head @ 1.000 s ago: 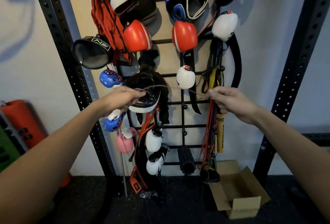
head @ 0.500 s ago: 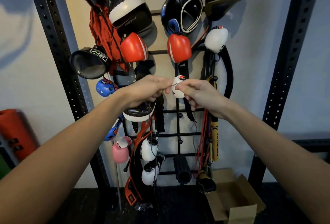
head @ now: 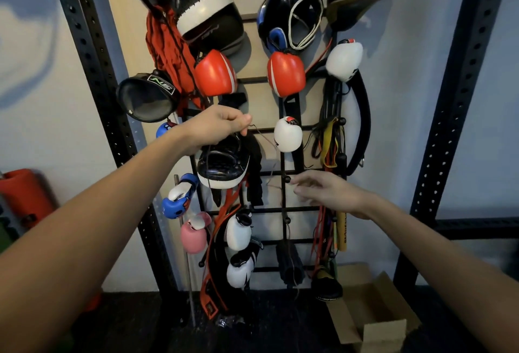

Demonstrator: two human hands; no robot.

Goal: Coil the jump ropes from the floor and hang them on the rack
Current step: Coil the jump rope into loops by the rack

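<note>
Jump rope: a thin cord, top pinched in the left hand in front of the rack, about its middle, just left of the white glove. From the pinch we see it sag right, then drop along the rack's centre bar toward the bottom edge. The lower run is too thin to trace surely. Left hand closed, thumb and fingers nipping the cord. Right hand is lower, fingers loose and spread, tips by the cord near a ball-tipped peg. It's blurred, so we cannot tell if it touches. It grips nothing we can see.

Step, our read: coiling at the rack, loops being gathered, hanging not yet done. Next move likely calls for the right hand to catch the hanging length, lift it to the left hand as another loop, then find a free peg. The thin cord could snag on pegs or gloves.

Rack is crowded: red glove, headgear, pad, bands along the right edge. Black perforated upright on each side, pale wall behind. Dark floor below, open cardboard box toward its right corner, red roll far left.
</note>
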